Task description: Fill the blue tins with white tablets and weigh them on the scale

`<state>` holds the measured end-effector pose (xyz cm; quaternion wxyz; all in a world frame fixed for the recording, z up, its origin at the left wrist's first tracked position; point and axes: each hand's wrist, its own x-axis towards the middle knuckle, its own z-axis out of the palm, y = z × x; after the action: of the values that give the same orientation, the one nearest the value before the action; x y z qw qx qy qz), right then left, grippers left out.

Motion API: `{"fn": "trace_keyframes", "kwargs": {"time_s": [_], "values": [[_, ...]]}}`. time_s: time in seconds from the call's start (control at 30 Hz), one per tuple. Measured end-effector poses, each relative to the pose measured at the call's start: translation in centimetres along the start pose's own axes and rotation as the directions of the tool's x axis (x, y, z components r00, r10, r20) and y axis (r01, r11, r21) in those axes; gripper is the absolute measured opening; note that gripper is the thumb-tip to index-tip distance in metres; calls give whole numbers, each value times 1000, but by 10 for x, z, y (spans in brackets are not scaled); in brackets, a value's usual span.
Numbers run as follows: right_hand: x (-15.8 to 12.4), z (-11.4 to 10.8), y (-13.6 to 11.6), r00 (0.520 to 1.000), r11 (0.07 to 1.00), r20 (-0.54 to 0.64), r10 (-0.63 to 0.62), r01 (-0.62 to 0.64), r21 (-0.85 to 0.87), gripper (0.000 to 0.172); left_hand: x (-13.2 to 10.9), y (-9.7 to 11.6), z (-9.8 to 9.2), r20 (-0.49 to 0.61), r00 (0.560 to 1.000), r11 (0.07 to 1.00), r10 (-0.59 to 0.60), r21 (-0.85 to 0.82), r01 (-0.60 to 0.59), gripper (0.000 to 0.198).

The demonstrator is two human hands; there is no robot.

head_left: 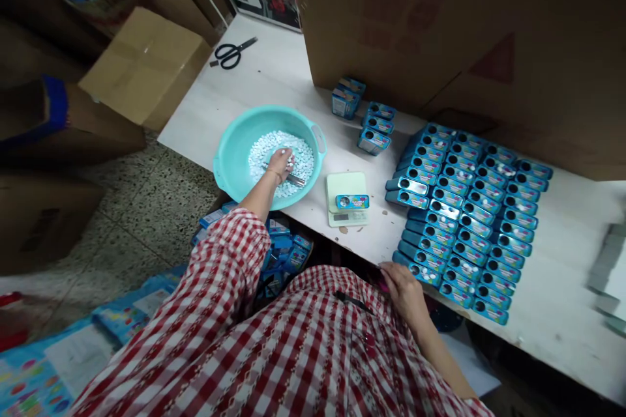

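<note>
My left hand reaches into a turquoise plastic basin of small white candies, its fingers curled round some of them. A shiny metal tool lies among the candies beside that hand; its full shape is hidden. To the basin's right, a pale green kitchen scale carries one blue tin with a round opening in its top. My right hand rests at the table's front edge near the rows of tins, fingers loosely bent. Something magenta shows under its fingers, too hidden to name.
Rows of open blue tins fill the right side of the table. Smaller groups of tins stand behind the scale. Scissors lie at the back left. A large carton borders the back; more tins sit below the edge.
</note>
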<state>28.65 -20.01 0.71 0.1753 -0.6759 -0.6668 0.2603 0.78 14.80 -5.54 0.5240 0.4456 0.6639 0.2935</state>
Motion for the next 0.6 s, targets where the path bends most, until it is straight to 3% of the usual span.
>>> {"fn": "trace_keyframes", "kwargs": {"time_s": [0.03, 0.07, 0.13, 0.2, 0.3, 0.43, 0.53, 0.6], "values": [[4, -1, -1, 1000, 1000, 8, -12, 13, -2, 24, -8, 1, -7, 23, 997, 969, -71, -237, 75, 13], [8, -2, -2, 1000, 1000, 16, -25, 25, -3, 24, -16, 1, -14, 59, 990, 872, -131, -468, 144, 15], [17, -2, -6, 998, 999, 42, -52, 52, 2, 25, -32, 1, -24, 98, 976, 610, -194, -768, 198, 19], [30, -2, -12, 993, 996, 80, -88, 87, 17, 26, -45, 2, -29, 81, 970, 398, -227, -902, 168, 24], [58, -2, -29, 981, 986, 117, -154, 145, 83, 26, -62, 5, -26, 39, 966, 198, -254, -976, 91, 24], [108, -3, -71, 966, 947, 43, -255, 241, 213, 26, -98, 19, -11, 75, 951, 86, -299, -991, 105, 25], [143, -1, -111, 945, 922, -46, -324, 326, 209, 30, -136, 28, 8, 216, 932, 68, -292, -967, 246, 26], [158, 3, -132, 930, 925, -20, -368, 368, 98, 33, -161, 29, 21, 310, 908, 67, -283, -938, 341, 25]]}}
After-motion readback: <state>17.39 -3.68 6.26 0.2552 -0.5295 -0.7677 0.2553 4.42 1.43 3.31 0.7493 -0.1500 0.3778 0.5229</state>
